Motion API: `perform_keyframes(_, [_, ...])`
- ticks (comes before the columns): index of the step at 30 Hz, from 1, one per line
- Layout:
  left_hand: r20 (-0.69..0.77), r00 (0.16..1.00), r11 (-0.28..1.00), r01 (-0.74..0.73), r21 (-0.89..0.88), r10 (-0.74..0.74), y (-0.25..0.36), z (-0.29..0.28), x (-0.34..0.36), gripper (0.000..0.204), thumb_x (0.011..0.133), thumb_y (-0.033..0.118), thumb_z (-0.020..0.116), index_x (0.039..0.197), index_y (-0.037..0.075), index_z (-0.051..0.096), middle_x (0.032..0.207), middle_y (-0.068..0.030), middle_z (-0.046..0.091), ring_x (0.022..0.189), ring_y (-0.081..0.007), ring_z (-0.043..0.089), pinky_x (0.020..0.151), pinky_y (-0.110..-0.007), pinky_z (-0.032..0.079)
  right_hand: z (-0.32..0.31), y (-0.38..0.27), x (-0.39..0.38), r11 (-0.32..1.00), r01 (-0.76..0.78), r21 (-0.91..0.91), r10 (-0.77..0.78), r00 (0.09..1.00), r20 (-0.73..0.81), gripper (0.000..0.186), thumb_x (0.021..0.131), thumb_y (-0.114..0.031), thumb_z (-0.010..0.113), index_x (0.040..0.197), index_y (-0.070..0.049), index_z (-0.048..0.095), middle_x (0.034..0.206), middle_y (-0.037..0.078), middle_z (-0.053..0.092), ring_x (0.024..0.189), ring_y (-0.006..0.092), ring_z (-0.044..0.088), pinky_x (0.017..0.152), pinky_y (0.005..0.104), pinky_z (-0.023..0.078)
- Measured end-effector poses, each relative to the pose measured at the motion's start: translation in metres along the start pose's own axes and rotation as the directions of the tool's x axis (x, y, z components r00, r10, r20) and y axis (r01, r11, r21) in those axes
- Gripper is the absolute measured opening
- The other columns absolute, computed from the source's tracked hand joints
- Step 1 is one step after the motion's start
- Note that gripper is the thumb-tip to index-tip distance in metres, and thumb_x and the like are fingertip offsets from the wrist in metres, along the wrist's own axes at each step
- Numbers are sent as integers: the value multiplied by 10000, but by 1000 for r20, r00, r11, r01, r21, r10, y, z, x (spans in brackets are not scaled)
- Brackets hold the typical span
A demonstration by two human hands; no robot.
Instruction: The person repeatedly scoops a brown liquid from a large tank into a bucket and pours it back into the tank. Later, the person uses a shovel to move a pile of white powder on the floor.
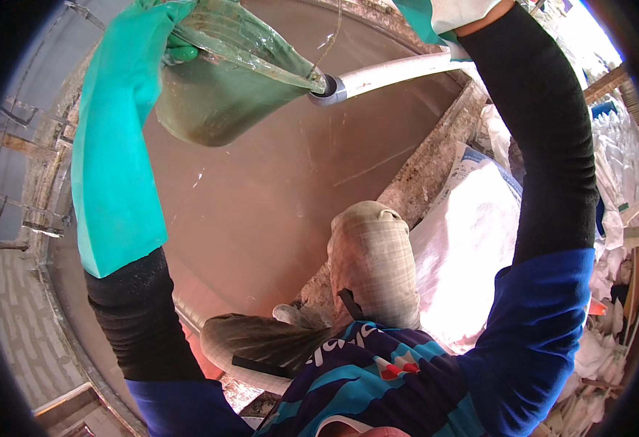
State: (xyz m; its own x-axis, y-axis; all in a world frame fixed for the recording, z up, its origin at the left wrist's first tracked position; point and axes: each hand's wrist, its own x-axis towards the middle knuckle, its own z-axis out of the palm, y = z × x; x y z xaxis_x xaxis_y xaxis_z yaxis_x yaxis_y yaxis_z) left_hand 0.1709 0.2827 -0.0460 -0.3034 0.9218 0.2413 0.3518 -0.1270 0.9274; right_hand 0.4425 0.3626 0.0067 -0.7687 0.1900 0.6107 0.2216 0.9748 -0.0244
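Observation:
At the top left, my left hand (177,47), in a long teal rubber glove, grips the rim of a limp translucent green bag (228,102). The bag hangs over a vat of murky brown liquid (261,189), its right corner at the dark-collared end of a white pipe (396,76), beside a thin hanging wire (329,44). My right hand (447,18), in a teal and white glove, is at the top edge by the pipe's far end; its fingers are out of sight.
My legs (370,269) are at the concrete ledge (436,138) along the vat's right side. A large white sack (454,247) lies beside them. Pale plastic bags (618,160) are piled at the far right. Metal brackets (21,116) and a block wall (17,320) line the left.

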Motion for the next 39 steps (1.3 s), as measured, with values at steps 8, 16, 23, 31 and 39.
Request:
perform_keyframes(8, [-25,994,988,-100,117,104,35,27,-34,154,905,107,618,1003,-12,616,751,-77,592,621,-189,578,536,-318,506,2,10,-9,953,-206,221,192,978,86,203,952,-178,585,1019,9,626,810,81,606,660,161,505,599,288,398])
perform_keyframes(16, [-70,983,982,-164,93,171,35,33,-36,126,900,98,628,950,-18,625,759,-71,590,621,-178,574,524,-303,498,9,18,-15,810,-409,420,369,912,178,217,957,-184,571,1028,12,630,798,68,609,630,135,477,572,274,375])
perform_keyframes(23, [-124,990,983,-45,180,68,43,44,-39,120,896,69,644,975,-21,633,787,-86,615,644,-172,587,505,-289,479,21,30,-21,601,-580,550,504,809,302,230,961,-189,558,1036,16,634,787,57,612,604,111,453,548,261,355])
perform_keyframes(31, [-48,997,890,-28,455,55,63,53,-47,269,868,190,624,1027,-24,663,854,-173,682,724,-250,665,659,-374,528,12,67,-58,83,-708,702,602,597,530,246,965,-194,544,1045,19,638,775,45,615,574,85,426,521,246,332])
perform_keyframes(39, [162,980,845,-179,504,111,27,22,-26,237,862,180,638,1000,-10,663,828,-172,686,749,-275,679,688,-387,538,58,59,-65,676,-491,550,540,838,85,335,951,-184,537,1139,74,638,608,-46,458,492,52,352,480,237,292])
